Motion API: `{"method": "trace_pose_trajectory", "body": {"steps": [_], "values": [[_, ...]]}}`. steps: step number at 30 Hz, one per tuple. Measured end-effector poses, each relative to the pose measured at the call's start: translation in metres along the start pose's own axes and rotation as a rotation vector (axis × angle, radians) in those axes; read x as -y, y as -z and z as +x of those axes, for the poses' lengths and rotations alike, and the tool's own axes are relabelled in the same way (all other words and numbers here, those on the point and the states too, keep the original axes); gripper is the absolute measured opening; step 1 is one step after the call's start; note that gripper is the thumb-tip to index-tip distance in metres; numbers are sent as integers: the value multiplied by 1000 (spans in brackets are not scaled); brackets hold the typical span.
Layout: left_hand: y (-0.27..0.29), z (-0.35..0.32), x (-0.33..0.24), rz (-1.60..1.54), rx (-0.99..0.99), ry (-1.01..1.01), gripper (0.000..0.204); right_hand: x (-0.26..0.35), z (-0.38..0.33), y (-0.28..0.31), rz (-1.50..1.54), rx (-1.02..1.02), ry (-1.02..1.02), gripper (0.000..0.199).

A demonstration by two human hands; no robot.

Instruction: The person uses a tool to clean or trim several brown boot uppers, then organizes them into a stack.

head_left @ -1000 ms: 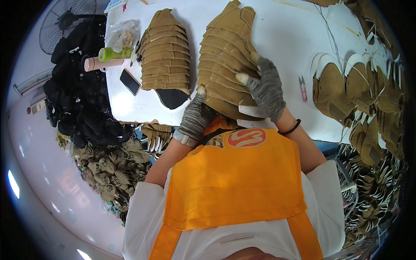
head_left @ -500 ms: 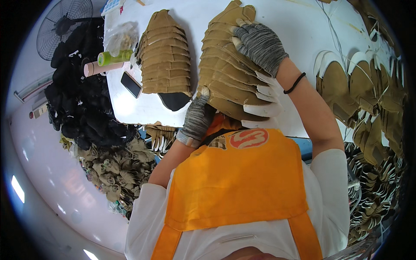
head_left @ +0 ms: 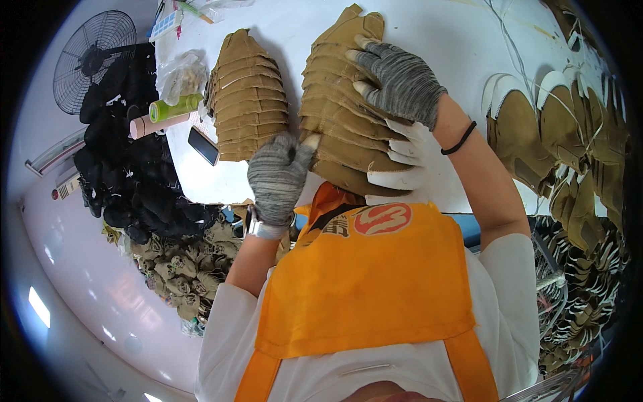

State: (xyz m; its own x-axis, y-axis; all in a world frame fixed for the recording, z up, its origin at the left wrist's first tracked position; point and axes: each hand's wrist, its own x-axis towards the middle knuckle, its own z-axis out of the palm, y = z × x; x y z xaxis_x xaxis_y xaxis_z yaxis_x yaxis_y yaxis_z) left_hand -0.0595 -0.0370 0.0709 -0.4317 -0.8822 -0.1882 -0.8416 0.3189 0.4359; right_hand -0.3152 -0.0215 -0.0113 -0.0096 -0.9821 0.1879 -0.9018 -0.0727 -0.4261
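At the upper left of the frame a black pedestal fan (head_left: pixel 90 60) stands on the pale floor beside a heap of black shoe parts (head_left: pixel 134 181). A white bench (head_left: pixel 429 40) fills the top centre, bearing a fanned stack of tan leather shoe uppers (head_left: pixel 246 100). The gloved left hand (head_left: pixel 276 175) is curled on the near edge of a second tan stack (head_left: pixel 335 114); the gloved right hand (head_left: pixel 400 84) presses flat, fingers spread, on top. Tan boots with white soles (head_left: pixel 536 127) line the right.
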Motion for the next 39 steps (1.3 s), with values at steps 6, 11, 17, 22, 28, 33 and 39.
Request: {"method": "trace_pose_trajectory", "body": {"steps": [6, 11, 17, 22, 28, 33, 39], "values": [[-53, 63, -25, -110, -204, -40, 63, 23, -2, -9, 26, -78, -31, 49], [-70, 67, -5, -303, -137, -29, 81, 16, -11, -29, 213, -319, -15, 41], [-69, 62, -10, -247, -151, -68, 81, 6, -3, -26, 231, -200, -134, 53], [-66, 61, -7, -220, -109, -83, 78, 10, 8, -47, 559, -270, -372, 81], [-68, 54, -1, -204, -112, -114, 74, 3, 12, -44, 419, -81, -384, 80], [-69, 49, 1, -269, -125, -150, 70, 12, 16, -28, 355, -48, -396, 64], [-74, 35, 9, -340, -190, -228, 67, -6, 38, -13, 391, -227, -481, 49]]}}
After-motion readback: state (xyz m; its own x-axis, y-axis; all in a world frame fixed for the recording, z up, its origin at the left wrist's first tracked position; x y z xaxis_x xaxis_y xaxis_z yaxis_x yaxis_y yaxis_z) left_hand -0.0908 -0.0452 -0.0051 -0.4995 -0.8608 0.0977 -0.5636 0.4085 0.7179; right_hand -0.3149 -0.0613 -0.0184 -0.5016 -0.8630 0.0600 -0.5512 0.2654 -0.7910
